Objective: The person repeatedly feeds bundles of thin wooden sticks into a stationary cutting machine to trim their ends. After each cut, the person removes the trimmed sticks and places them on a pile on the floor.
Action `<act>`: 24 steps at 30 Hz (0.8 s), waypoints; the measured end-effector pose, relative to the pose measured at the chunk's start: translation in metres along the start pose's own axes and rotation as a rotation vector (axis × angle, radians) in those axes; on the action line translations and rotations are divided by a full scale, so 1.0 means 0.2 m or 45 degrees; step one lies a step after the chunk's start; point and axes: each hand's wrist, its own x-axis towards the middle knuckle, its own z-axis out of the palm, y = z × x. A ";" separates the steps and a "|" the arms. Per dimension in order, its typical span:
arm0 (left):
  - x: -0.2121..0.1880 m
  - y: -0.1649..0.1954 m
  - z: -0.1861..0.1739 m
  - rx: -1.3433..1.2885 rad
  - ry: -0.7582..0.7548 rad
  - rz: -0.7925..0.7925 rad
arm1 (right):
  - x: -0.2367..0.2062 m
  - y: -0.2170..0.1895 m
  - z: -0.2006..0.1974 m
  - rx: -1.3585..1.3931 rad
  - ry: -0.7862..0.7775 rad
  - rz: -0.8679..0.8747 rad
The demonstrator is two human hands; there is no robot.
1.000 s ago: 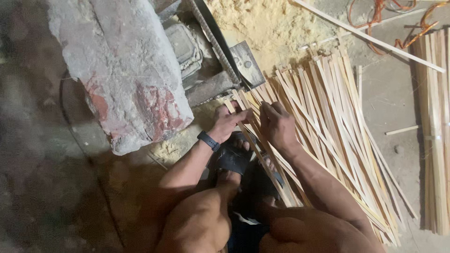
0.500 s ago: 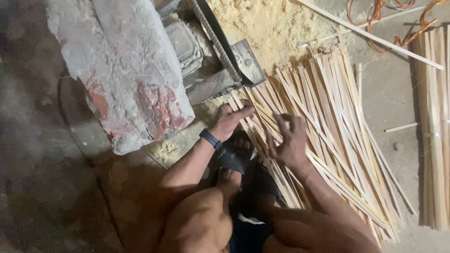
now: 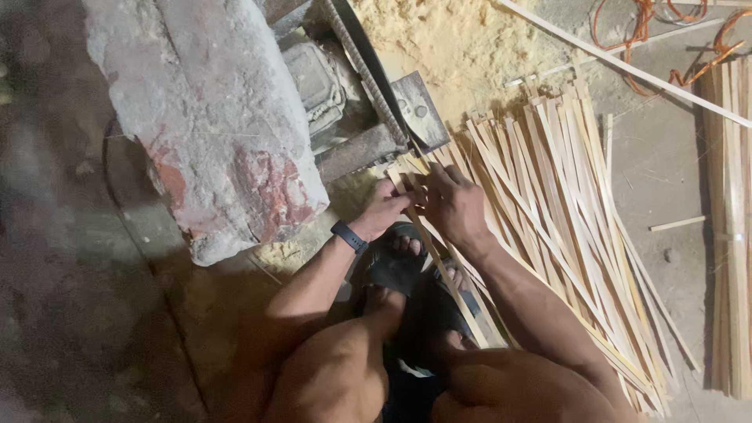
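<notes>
Two hands meet at the near end of a thin wooden strip point(image 3: 439, 270): left hand point(image 3: 384, 213) pinches it, right hand point(image 3: 454, 205) presses flat, fingers spread. Strip's long axis runs from the cutting machine point(image 3: 368, 102) diagonally toward the sandalled feet point(image 3: 399, 266), beside the strip pile point(image 3: 564, 219).

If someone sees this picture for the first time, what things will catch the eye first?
First, the fan of pale wooden strips spread on the floor at right, with both hands at its near end: the left hand and right hand touch the strips beside a metal machine. Then the big grey block with red patches at upper left, and the sawdust heap at top.
</notes>
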 end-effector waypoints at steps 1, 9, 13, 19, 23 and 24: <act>0.00 0.00 0.01 0.022 0.059 -0.013 | 0.01 -0.01 -0.01 -0.003 0.051 -0.111; -0.06 0.20 0.13 -0.067 0.008 0.089 | -0.28 0.04 -0.21 -0.146 0.084 -0.049; -0.11 0.30 0.16 -0.025 -0.013 0.133 | -0.50 0.12 -0.29 -0.217 -0.241 0.051; -0.11 0.30 0.16 0.011 -0.022 0.085 | -0.60 0.11 -0.36 -0.347 -0.147 0.028; -0.06 0.23 0.19 0.030 -0.078 0.118 | -0.48 0.10 -0.20 0.258 -0.184 0.257; -0.05 0.22 0.19 0.015 -0.106 0.150 | -0.44 0.10 -0.16 0.457 -0.244 0.333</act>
